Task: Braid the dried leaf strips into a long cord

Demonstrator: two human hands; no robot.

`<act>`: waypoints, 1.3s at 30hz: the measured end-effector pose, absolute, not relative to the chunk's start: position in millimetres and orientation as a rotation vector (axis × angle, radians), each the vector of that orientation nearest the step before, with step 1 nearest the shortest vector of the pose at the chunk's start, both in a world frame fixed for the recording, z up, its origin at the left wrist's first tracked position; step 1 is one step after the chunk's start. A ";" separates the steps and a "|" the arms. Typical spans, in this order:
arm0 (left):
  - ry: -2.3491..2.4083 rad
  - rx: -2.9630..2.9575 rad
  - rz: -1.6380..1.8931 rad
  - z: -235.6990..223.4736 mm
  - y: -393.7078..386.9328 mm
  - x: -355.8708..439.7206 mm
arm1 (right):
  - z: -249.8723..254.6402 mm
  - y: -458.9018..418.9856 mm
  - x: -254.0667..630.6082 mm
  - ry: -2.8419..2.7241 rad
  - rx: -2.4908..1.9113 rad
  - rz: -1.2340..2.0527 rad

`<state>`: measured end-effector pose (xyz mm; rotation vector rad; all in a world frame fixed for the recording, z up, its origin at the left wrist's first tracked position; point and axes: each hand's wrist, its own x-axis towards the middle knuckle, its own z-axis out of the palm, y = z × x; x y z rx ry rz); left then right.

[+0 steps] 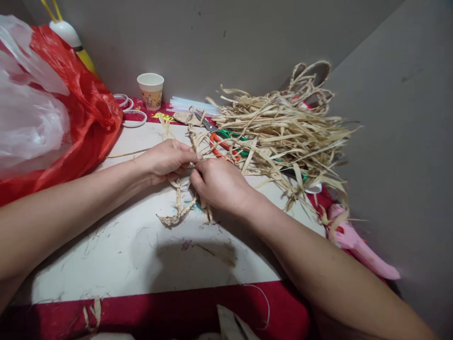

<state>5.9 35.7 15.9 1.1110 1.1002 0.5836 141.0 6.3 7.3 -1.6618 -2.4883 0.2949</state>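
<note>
Both hands meet over the middle of the white board. My left hand [172,158] has its fingertips pinched on a pale braided straw strand [179,215], whose lower end curls on the board below. Close against it, my right hand [221,182] is closed on the same straw work, its fingers mostly turned away from view. Loose strips stick out above and below the hands. Just beyond lie scissors with orange handles [215,144], partly covered by straw. A big heap of dry straw strips [283,127] spreads to the right of my right hand.
Red and clear plastic bags [95,113] bulge at the left. At the back stand a paper cup [151,92], white rings [134,119] and pale sticks [194,106]. A pink glue gun [357,245] lies right of the white board [123,255]. Grey walls close off the back and right.
</note>
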 end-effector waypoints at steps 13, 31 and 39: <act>1.032 1.033 0.572 15.9 42.3 -2.9 | 42.9 26.7 176.7 -1.961 -1.403 0.843; 1.040 1.380 0.556 20.1 42.5 -2.7 | 11.1 46.3 167.2 -1.514 -1.267 2.046; 1.100 1.727 0.539 19.8 42.3 -4.1 | 2.6 53.7 172.0 -1.322 -1.027 2.354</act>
